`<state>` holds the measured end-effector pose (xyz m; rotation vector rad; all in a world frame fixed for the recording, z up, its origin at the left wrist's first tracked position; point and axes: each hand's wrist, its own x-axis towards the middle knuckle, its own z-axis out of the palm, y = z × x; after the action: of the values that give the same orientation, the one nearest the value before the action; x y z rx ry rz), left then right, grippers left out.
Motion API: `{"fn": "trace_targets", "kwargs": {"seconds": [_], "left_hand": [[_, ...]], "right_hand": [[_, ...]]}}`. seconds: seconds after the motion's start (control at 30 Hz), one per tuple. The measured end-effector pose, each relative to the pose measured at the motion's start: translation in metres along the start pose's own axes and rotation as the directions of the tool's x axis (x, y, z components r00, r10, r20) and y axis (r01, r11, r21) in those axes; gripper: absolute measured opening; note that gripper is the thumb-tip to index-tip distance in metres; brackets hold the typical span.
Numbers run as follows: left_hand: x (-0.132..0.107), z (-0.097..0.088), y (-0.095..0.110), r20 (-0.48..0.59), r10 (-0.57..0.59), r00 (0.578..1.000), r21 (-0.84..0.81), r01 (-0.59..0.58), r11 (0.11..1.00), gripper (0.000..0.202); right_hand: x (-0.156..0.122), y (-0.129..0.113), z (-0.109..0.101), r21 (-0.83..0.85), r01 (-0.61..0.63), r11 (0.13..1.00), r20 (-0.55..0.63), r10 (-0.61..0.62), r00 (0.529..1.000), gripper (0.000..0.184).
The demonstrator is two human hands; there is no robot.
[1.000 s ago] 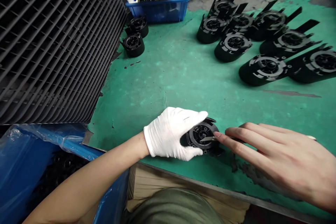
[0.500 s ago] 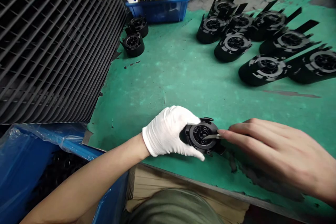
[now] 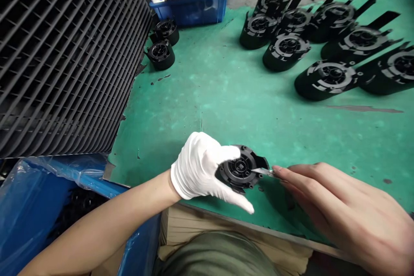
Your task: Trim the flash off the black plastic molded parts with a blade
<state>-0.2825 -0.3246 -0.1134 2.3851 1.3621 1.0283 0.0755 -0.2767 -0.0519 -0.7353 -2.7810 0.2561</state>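
Housing [image 3: 238, 166] near the green table's [image 3: 226, 95] front edge had turned beside our wide-spread left hand [image 3: 202, 168], apparently bringing another side to the blade [image 3: 263, 172] our right hand [image 3: 343, 202] pinched.

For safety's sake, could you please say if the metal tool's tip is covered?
Uncovered: beyond the right hand, the metal tool's tip shows bare at the black part.

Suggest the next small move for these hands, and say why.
Perhaps close the gloved left hand firmly around the black part: its thumb tip stands clear, while the right hand holds a thin blade at the part's face.
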Motion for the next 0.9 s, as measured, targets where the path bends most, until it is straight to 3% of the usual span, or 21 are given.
{"fn": "trace_targets", "kwargs": {"seconds": [0.13, 0.4, 0.7, 0.9], "left_hand": [[0.014, 0.008, -0.003, 0.002, -0.061, 0.998, -0.082, 0.061, 0.995, 0.148], [0.026, 0.011, -0.001, 0.276, -0.096, 0.956, -0.167, 0.146, 0.975, 0.109], [0.025, 0.007, 0.003, 0.285, -0.11, 0.952, -0.141, 0.155, 0.978, 0.098], [0.029, 0.004, 0.006, 0.308, -0.148, 0.94, -0.165, 0.206, 0.965, 0.098]], "right_hand": [[0.01, 0.006, 0.001, -0.001, 0.103, 0.995, -0.044, -0.103, 0.994, 0.044], [0.009, 0.008, 0.003, 0.006, 0.089, 0.996, -0.017, -0.089, 0.996, 0.056], [0.004, 0.005, -0.001, -0.15, 0.139, 0.979, -0.015, -0.143, 0.99, 0.076], [-0.004, -0.015, -0.01, -0.131, 0.089, 0.987, 0.108, -0.075, 0.991, 0.085]]}}
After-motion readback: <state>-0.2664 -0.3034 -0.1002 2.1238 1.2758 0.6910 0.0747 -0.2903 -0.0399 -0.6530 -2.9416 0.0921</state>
